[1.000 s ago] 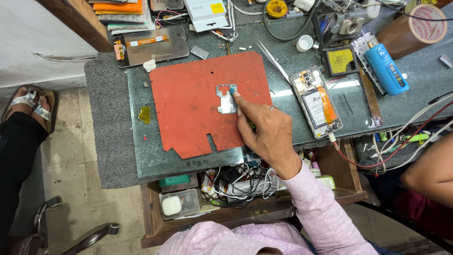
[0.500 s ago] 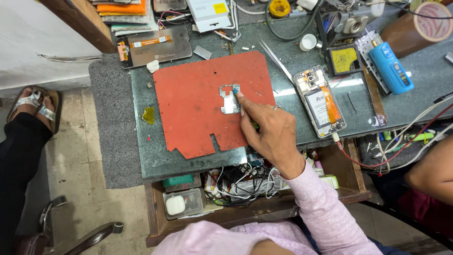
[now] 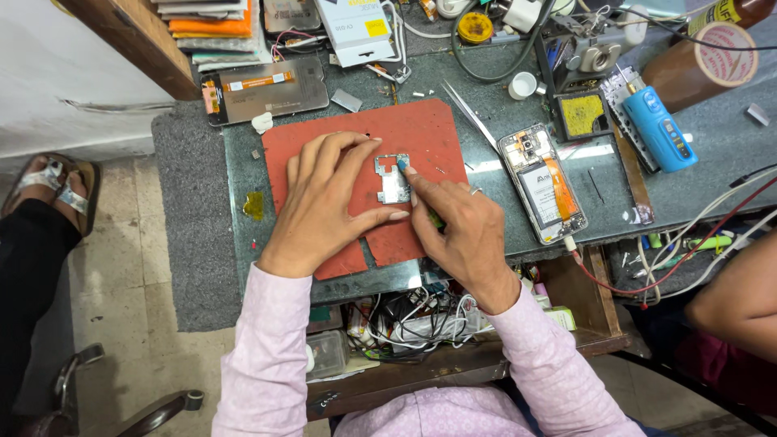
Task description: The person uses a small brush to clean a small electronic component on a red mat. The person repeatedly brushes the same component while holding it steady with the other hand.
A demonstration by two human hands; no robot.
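"Looking down, what do you see near the middle of the frame?"

"I see a small silver metal part (image 3: pixel 393 178) lying flat on my red mat (image 3: pixel 421 129). My left hand (image 3: pixel 328 198) is spread open on the mat, just left of the part. Its fingertips (image 3: pixel 398 215) reach to the part's edges, above and below it."

"And your other hand?"

"My right hand (image 3: pixel 457 226) sits just right of the part, a little lower. It is curled up and pinches a thin tool with a blue tip (image 3: pixel 401 164). The tip touches the top right of the part. So the part lies between my two hands."

"How many things can you count?"

"One metal part, one red mat, two hands of mine. One opened phone (image 3: pixel 542 182) lies right of the mat, with its insides showing. One phone screen (image 3: pixel 263 89) lies in the upper left. One pair of tweezers (image 3: pixel 469 113) lies above my right hand. One blue box-shaped tool (image 3: pixel 657 128) and one brown roll of tape (image 3: pixel 702 61) are in the upper right. One small white cap (image 3: pixel 523 84) sits near the top middle."

"Anyone else?"

"One arm of another person (image 3: pixel 736 303) shows at the right edge, and one sandaled foot (image 3: pixel 57 182) at the left edge."
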